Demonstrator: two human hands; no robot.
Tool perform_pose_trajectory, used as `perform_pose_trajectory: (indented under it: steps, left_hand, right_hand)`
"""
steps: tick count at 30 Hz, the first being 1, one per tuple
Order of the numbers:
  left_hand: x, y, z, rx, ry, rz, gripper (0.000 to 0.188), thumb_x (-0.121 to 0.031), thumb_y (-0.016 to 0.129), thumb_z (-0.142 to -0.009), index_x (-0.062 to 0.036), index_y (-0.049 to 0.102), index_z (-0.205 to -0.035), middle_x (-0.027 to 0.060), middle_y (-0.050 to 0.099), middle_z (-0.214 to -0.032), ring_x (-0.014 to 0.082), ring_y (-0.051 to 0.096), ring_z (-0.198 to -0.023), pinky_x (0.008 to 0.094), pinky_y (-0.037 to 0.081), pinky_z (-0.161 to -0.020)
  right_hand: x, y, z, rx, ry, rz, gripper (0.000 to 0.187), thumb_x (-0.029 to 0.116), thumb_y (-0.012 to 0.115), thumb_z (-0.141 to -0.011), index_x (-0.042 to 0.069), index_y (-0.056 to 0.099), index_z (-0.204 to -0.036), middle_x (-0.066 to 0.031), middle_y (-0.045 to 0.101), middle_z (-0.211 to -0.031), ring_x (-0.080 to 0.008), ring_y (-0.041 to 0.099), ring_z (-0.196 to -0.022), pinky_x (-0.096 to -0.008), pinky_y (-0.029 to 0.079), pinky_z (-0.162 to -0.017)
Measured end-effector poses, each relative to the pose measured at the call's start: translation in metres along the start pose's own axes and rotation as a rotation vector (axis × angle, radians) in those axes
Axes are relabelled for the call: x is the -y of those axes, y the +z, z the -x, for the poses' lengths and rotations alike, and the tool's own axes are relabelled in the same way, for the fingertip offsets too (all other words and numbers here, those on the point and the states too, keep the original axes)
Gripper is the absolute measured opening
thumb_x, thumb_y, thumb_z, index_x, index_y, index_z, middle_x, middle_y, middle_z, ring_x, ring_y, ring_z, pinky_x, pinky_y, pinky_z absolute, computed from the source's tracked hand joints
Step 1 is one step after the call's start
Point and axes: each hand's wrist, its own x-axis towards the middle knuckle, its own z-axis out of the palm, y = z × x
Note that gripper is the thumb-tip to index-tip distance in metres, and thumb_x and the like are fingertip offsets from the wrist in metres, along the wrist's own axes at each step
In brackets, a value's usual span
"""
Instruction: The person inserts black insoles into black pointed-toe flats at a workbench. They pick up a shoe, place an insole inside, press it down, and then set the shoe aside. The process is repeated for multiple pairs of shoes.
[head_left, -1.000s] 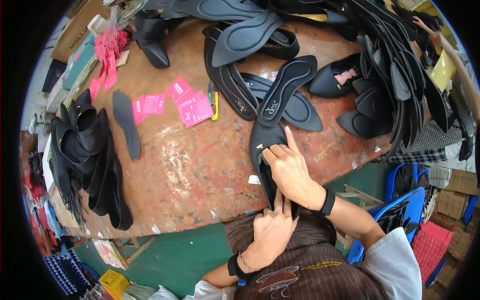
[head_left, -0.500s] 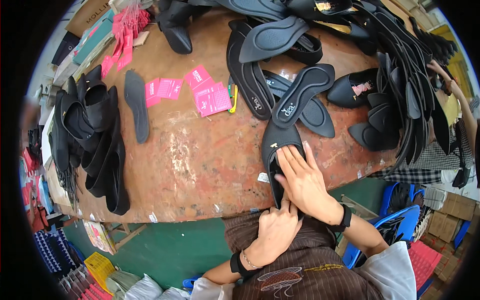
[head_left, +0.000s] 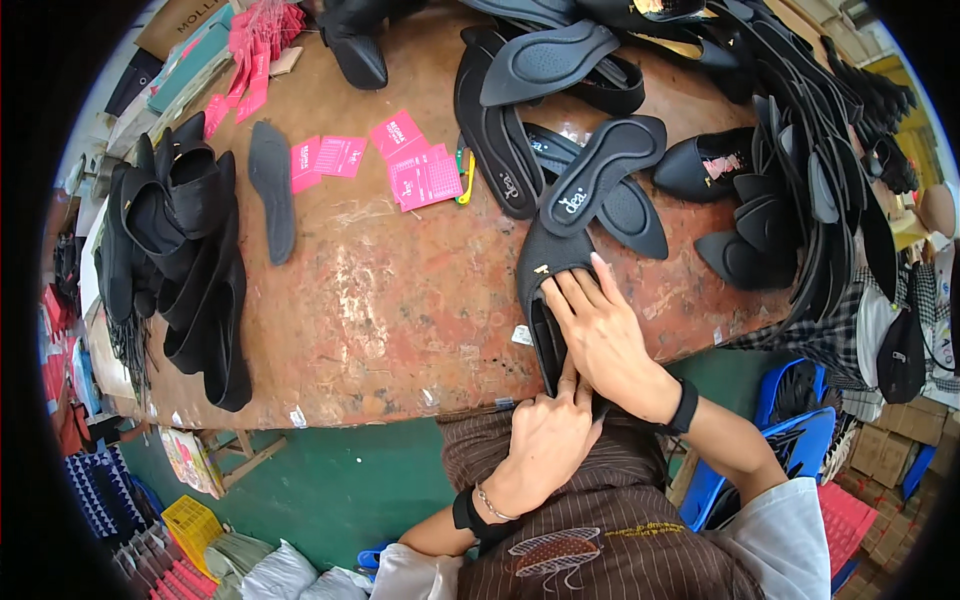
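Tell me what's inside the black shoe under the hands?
The right hand presses flat into the black shoe, the left hand steadies its heel. Fingers cover the inside, so its lining stays hidden.

On the table, the shoe lies at the near edge under the right hand—insoles behind it, cards left of those, shoe uppers far left.

Pink cards, grey insole, yellow basket.
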Motion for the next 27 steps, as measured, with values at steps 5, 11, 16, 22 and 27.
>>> perform_pose_trajectory:
  steps: [5, 11, 16, 22, 27]
  left_hand:
    - [0.001, -0.003, -0.001, 0.067, 0.007, 0.011, 0.047, -0.031, 0.076, -0.079, 0.0053, 0.065, -0.107, 0.0267, 0.064, -0.116, 0.0304, 0.07, -0.062, 0.0369, 0.056, -0.054]
    - [0.003, -0.003, -0.001, -0.039, 0.043, 0.031, 0.054, -0.031, 0.077, -0.078, 0.0072, 0.064, -0.114, 0.0289, 0.062, -0.122, 0.0298, 0.069, -0.059, 0.0364, 0.057, -0.053]
    - [0.006, -0.002, -0.001, 0.038, 0.036, 0.022, 0.056, -0.031, 0.076, -0.078, 0.0078, 0.063, -0.116, 0.0272, 0.061, -0.125, 0.0294, 0.069, -0.06, 0.0365, 0.057, -0.053]
    - [0.004, -0.007, -0.004, -0.015, 0.051, 0.049, 0.052, -0.031, 0.077, -0.077, 0.0065, 0.066, -0.111, 0.0273, 0.058, -0.131, 0.03, 0.069, -0.06, 0.0373, 0.057, -0.053]
    - [0.009, 0.006, 0.0, 0.096, 0.02, 0.051, 0.058, -0.031, 0.076, -0.079, 0.006, 0.061, -0.12, 0.026, 0.055, -0.135, 0.0301, 0.069, -0.06, 0.0377, 0.057, -0.054]
  right_hand:
    - [0.008, 0.009, -0.002, -0.043, 0.039, 0.035, 0.039, 0.017, 0.059, -0.086, -0.003, 0.06, -0.119, -0.0209, 0.062, -0.115, -0.0335, 0.057, -0.116, -0.0495, 0.019, -0.121]
    - [0.005, -0.018, -0.039, 0.39, 0.167, -0.059, 0.037, 0.015, 0.055, -0.091, -0.009, 0.057, -0.119, -0.0232, 0.06, -0.114, -0.0344, 0.058, -0.112, -0.0513, 0.021, -0.12]
    - [0.005, -0.02, 0.026, 0.158, -0.011, -0.168, 0.062, 0.012, 0.056, -0.087, -0.013, 0.04, -0.141, -0.0291, 0.041, -0.147, -0.0389, 0.036, -0.142, -0.0535, 0.021, -0.119]
    - [-0.008, -0.034, -0.031, 0.465, 0.164, -0.193, 0.053, 0.011, 0.055, -0.087, -0.014, 0.045, -0.133, -0.0298, 0.047, -0.138, -0.0407, 0.046, -0.131, -0.0545, 0.02, -0.118]
    - [0.011, -0.034, 0.032, 0.343, -0.089, -0.326, 0.077, 0.008, 0.058, -0.076, -0.016, 0.033, -0.144, -0.0326, 0.036, -0.151, -0.0414, 0.028, -0.147, -0.0564, 0.018, -0.119]
